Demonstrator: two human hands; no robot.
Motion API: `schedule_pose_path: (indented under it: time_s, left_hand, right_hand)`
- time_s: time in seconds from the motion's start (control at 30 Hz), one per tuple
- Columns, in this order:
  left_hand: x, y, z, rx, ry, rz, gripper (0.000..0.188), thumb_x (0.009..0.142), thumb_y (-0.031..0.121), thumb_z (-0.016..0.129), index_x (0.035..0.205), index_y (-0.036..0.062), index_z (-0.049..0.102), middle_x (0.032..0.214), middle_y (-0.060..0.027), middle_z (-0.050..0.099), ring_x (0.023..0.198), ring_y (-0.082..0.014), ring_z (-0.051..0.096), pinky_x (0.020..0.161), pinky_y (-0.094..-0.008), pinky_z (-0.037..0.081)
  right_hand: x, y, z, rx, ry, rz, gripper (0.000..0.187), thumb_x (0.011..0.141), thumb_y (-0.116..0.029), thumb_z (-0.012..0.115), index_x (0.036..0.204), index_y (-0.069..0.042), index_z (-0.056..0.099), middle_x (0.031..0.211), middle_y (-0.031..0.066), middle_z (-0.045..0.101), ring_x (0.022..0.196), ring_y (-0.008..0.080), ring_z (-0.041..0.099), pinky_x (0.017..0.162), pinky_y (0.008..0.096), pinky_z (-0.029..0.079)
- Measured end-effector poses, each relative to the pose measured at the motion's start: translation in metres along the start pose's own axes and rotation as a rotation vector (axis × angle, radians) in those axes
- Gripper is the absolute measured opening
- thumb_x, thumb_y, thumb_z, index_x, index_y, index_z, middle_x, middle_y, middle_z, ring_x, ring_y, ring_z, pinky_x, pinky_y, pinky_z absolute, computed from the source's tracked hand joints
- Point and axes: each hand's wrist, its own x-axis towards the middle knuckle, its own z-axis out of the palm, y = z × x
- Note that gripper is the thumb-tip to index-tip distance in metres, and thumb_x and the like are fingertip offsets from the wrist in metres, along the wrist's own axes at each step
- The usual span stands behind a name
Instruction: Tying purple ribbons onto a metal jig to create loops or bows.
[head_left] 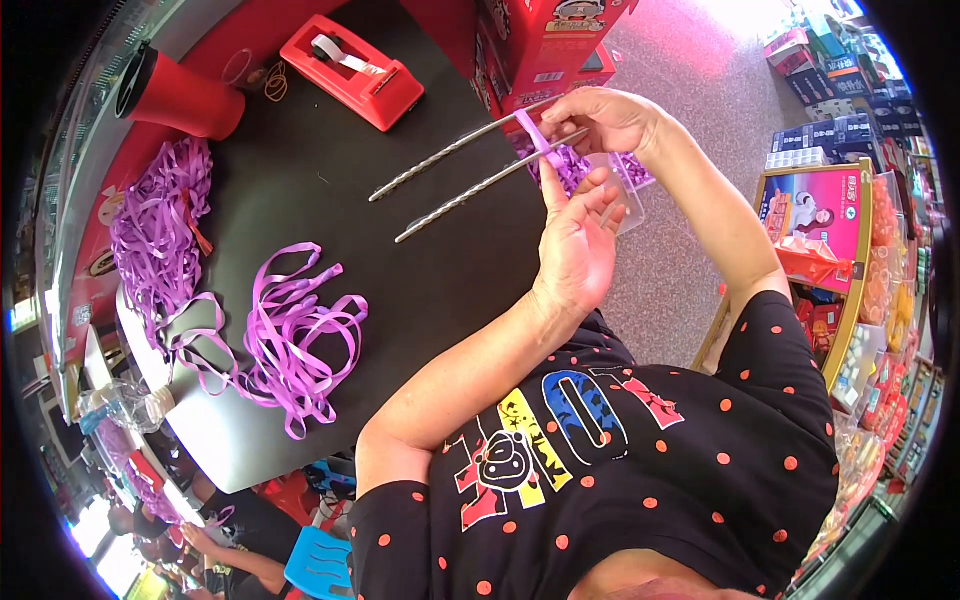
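Two thin metal rods with spiral-twisted ends [445,210] lie side by side above the black table, their tips pointing left. A purple ribbon [533,130] runs across both rods near their right ends. My right hand [605,118] is closed there, its fingertips pinched at the ribbon and rods; exactly what sits between them is partly hidden. My left hand [580,250] is palm up with its fingers apart, its index fingertip touching the ribbon at the nearer rod. Behind the hands is a clear plastic box [630,205] with a heap of small purple ribbon pieces [570,170] by it.
On the black table [400,290] lie a loose ribbon bundle [300,340] and a larger ribbon pile [160,235]. A red tape dispenser [375,95] and red cup [190,95] stand farther back. Red cartons [550,50] border the far right. A blue stool [318,560] and other people are lower left.
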Motion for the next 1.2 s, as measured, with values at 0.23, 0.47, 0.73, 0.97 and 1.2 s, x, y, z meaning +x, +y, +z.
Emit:
schedule_pose_path:
  time_s: [0.23,0.47,0.73,0.97,1.2]
  left_hand:
    - [0.001,0.000,-0.001,-0.011,-0.011,0.012,0.089,0.087,0.003,0.051,0.149,0.0317,-0.006,0.113,-0.0028,0.051,0.098,-0.0151,0.050,0.087,-0.0344,0.039]
    - [0.000,0.001,0.002,0.022,-0.004,-0.005,0.088,0.087,0.004,0.050,0.149,0.0312,-0.007,0.113,-0.0031,0.051,0.099,-0.0157,0.050,0.087,-0.0347,0.039]
    - [0.000,0.001,0.002,0.003,0.000,-0.011,0.088,0.087,0.004,0.051,0.149,0.0304,-0.007,0.114,-0.0032,0.052,0.100,-0.0161,0.050,0.090,-0.0352,0.039]
    - [0.000,0.002,-0.002,-0.019,0.003,-0.032,0.080,0.087,0.007,0.052,0.148,0.0357,0.009,0.115,-0.0038,0.053,0.102,-0.0179,0.050,0.094,-0.0373,0.038]
    - [-0.001,0.004,-0.001,-0.003,-0.010,-0.026,0.081,0.087,0.009,0.055,0.148,0.0341,0.009,0.115,-0.0038,0.053,0.103,-0.0179,0.049,0.094,-0.0370,0.037]
  right_hand:
    - [-0.016,-0.010,0.011,-0.126,0.111,-0.012,0.022,0.087,-0.023,0.060,0.090,-0.004,0.071,0.065,-0.0097,0.048,0.058,0.0018,0.040,0.052,0.0187,0.032]
    - [-0.019,-0.005,-0.010,-0.209,0.195,-0.046,0.031,0.084,-0.035,0.064,0.093,-0.006,0.072,0.073,-0.0093,0.057,0.067,0.0039,0.052,0.064,0.0197,0.040]
    - [-0.002,0.002,-0.003,-0.192,0.102,-0.093,0.019,0.083,-0.022,0.069,0.090,-0.005,0.069,0.079,-0.0023,0.067,0.064,0.0038,0.055,0.059,0.0191,0.042]
    - [0.036,0.022,-0.010,-0.061,-0.083,0.013,0.026,0.083,-0.016,0.069,0.102,0.001,0.064,0.090,0.0075,0.068,0.082,0.0176,0.065,0.076,0.0304,0.053]
    - [0.053,0.031,-0.007,-0.039,-0.324,-0.148,0.022,0.084,-0.021,0.070,0.093,-0.003,0.062,0.081,0.0008,0.060,0.073,0.0103,0.059,0.068,0.0266,0.050]
